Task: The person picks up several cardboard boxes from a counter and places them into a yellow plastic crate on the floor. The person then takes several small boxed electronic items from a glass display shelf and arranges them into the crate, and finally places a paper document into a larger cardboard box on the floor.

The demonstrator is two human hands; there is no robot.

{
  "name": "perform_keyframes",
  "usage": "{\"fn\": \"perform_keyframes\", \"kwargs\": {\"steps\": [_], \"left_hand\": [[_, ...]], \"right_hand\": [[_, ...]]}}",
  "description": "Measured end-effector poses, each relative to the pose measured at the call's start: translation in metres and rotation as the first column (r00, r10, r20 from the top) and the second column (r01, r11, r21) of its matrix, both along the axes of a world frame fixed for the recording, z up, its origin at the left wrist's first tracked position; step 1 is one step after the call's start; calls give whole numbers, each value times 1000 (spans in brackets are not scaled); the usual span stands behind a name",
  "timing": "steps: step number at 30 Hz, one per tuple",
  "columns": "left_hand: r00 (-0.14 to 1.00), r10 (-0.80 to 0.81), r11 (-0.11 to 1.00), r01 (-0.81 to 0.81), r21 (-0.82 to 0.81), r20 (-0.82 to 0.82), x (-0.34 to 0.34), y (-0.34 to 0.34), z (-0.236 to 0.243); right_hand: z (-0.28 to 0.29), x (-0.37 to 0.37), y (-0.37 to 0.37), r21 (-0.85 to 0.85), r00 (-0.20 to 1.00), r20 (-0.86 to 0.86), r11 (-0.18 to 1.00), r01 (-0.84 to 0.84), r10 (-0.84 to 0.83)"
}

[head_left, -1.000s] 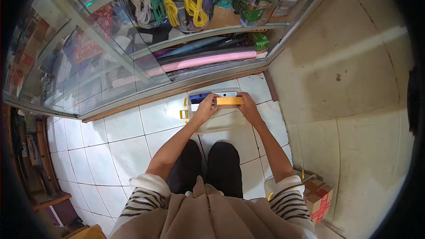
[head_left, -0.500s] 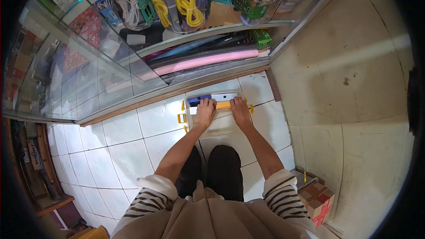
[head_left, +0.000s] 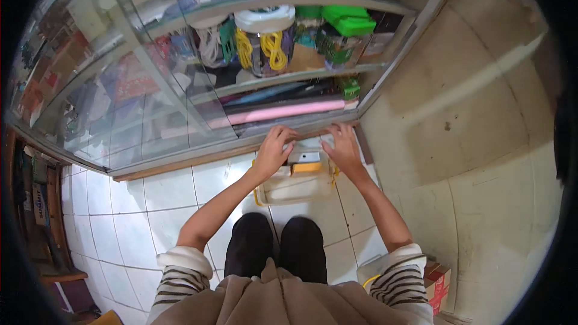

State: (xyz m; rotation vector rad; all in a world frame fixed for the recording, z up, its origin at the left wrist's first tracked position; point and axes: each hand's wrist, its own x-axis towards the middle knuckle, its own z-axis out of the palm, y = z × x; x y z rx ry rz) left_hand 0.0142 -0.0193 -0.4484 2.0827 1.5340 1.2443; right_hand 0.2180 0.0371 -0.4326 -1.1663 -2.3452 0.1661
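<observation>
A clear plastic container (head_left: 291, 198) with yellow latches sits on the tiles before my feet. Inside are a white item (head_left: 304, 157) and an orange box (head_left: 307, 169); my left hand partly hides the rest. That hand (head_left: 277, 147) hovers over the container's far left corner, fingers bent but apart, holding nothing I can see. Opposite it, my right hand (head_left: 343, 147) is over the far right corner, fingers spread and loosely curved, with nothing visible in them.
A glass display cabinet (head_left: 138, 144) with jars of cables, boxes and a pink roll (head_left: 295, 110) stands just beyond the container. A pale wall (head_left: 469, 162) rises at the right, with a cardboard box (head_left: 438, 283) low beside it. Wooden shelving (head_left: 57, 216) is at the left.
Both hands have left the orange box, which stays in the container, and have moved up and apart toward the cabinet. The view has shifted, showing more upper shelf.
</observation>
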Motion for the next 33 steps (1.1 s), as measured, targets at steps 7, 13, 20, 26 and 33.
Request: {"fn": "perform_keyframes", "kwargs": {"steps": [7,13,20,26,33], "left_hand": [[990,-5,888,-59,456,138,-4,40,204],[949,-81,837,-102,538,305,-7,131,277],[968,206,852,-250,459,144,-9,191,263],[963,222,830,-269,488,153,3,196,262],[950,268,864,-311,396,162,-6,183,269]], "right_hand": [[200,-33,29,374,915,-367,927,-21,169],[264,-70,122,334,755,-619,942,3,217],[274,-94,199,-44,800,-589,993,111,-116],[273,-82,234,-80,662,-744,972,-220,88],[265,-59,189,74,600,-787,988,-136,142]]}}
